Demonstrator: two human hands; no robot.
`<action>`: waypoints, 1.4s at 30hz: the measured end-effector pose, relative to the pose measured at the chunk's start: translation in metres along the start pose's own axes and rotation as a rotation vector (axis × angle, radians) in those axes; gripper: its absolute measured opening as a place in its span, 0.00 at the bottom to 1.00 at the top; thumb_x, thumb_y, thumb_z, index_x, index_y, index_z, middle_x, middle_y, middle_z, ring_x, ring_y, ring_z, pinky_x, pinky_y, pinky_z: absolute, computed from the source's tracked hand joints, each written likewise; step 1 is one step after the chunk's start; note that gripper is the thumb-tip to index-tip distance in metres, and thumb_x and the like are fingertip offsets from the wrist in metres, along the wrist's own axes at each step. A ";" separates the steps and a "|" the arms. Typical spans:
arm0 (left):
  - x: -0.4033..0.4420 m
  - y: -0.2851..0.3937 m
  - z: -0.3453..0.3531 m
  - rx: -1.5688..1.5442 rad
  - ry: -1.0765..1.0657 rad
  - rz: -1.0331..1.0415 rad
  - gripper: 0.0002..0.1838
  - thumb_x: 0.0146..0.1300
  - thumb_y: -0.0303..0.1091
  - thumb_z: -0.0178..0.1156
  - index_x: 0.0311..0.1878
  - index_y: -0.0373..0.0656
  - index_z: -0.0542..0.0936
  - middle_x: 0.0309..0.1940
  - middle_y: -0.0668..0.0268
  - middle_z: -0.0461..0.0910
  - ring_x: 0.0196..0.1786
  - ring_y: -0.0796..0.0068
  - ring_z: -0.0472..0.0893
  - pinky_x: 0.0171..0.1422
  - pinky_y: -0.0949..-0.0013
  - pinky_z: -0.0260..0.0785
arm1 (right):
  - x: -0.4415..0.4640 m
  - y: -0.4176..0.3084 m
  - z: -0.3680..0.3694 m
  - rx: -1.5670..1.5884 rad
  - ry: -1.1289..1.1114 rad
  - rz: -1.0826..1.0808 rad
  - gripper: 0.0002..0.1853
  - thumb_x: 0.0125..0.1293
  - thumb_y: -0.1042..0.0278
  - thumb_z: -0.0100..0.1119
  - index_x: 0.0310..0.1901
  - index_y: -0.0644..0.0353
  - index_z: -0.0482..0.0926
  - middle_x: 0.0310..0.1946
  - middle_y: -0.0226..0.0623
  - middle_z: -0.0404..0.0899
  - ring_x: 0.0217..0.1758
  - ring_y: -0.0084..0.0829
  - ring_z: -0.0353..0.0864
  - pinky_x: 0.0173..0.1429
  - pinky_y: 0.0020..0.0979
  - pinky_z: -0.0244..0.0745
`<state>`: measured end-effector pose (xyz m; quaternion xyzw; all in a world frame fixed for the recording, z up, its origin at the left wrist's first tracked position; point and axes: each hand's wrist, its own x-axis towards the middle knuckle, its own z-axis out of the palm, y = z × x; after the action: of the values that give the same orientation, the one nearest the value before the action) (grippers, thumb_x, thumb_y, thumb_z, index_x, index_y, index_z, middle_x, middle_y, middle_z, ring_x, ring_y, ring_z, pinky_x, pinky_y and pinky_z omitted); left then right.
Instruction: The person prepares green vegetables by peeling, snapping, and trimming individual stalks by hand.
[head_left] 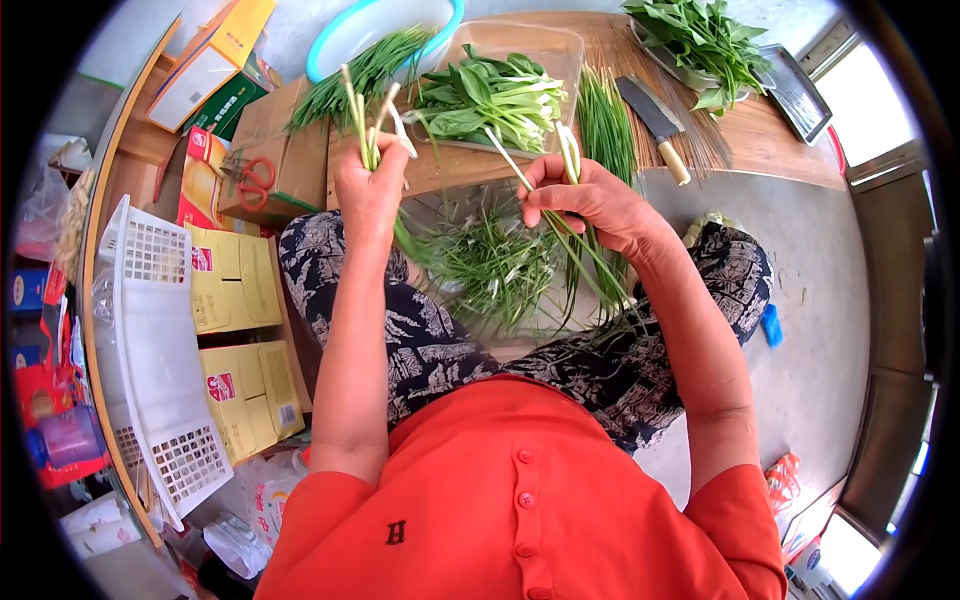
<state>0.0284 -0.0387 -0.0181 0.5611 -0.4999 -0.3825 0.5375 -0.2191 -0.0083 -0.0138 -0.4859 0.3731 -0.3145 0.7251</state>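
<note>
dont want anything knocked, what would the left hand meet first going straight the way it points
Likely the bunch of chives beyond the left hand; height over the table is unclear.

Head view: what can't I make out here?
All in the head view:
Stalks where left hand and right hand grip: hidden by those hands.
Surface under loose greens: covered by them.
Blue-rimmed basin: cut off by the top edge.
Label text on yellow boxes: too small.
</note>
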 end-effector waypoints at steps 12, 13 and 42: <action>-0.024 0.005 0.018 -0.397 -0.815 -0.461 0.08 0.66 0.36 0.56 0.38 0.41 0.75 0.29 0.70 0.74 0.23 0.88 0.66 0.22 0.84 0.54 | 0.012 0.005 0.003 -0.129 0.186 -0.209 0.08 0.69 0.66 0.47 0.39 0.58 0.76 0.21 0.22 0.70 0.22 0.15 0.62 0.28 0.19 0.55; -0.026 0.003 0.023 -0.399 -0.818 -0.461 0.08 0.66 0.36 0.56 0.38 0.41 0.75 0.29 0.70 0.74 0.23 0.88 0.66 0.22 0.84 0.54 | 0.009 0.002 0.008 -0.076 0.232 -0.203 0.07 0.69 0.67 0.49 0.39 0.58 0.76 0.20 0.21 0.69 0.21 0.15 0.60 0.27 0.19 0.54; -0.023 0.017 0.049 -0.204 -0.622 -0.349 0.09 0.59 0.31 0.65 0.38 0.37 0.79 0.24 0.76 0.72 0.22 0.90 0.65 0.22 0.84 0.52 | 0.029 -0.022 -0.020 0.170 0.322 -0.289 0.05 0.60 0.70 0.59 0.30 0.57 0.73 0.21 0.29 0.76 0.14 0.14 0.57 0.18 0.20 0.48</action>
<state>-0.0268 -0.0262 -0.0097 0.4385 -0.4952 -0.6685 0.3399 -0.2234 -0.0489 -0.0045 -0.4149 0.3830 -0.5187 0.6420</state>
